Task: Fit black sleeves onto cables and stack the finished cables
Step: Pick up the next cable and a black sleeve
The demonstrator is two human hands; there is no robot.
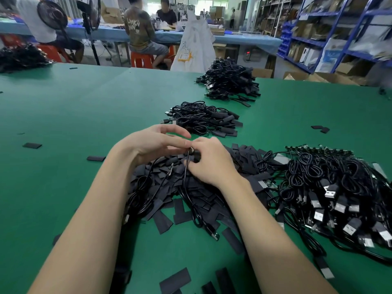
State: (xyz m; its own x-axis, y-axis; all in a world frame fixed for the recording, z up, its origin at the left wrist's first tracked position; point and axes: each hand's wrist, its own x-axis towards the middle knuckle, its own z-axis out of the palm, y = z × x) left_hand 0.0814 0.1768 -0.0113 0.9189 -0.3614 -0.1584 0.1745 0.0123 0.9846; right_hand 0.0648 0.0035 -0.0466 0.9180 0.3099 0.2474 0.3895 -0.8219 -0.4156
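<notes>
Fingers of your right hand curl round a black sleeve at mid-frame, while your left hand pinches the cable end beside it. Misaligned, the connector may snag the sleeve's mouth. Two finished stacks sit upper right; one raw cable heap sits right on the surface.

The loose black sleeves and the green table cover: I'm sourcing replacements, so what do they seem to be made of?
Loose black sleeves: flat matte strips, thin and flexible looking, likely heat-shrink plastic tubing, though that is a guess. Green table cover: dull, evenly coloured sheet with a seam line, probably a rubber or vinyl bench mat.
</notes>
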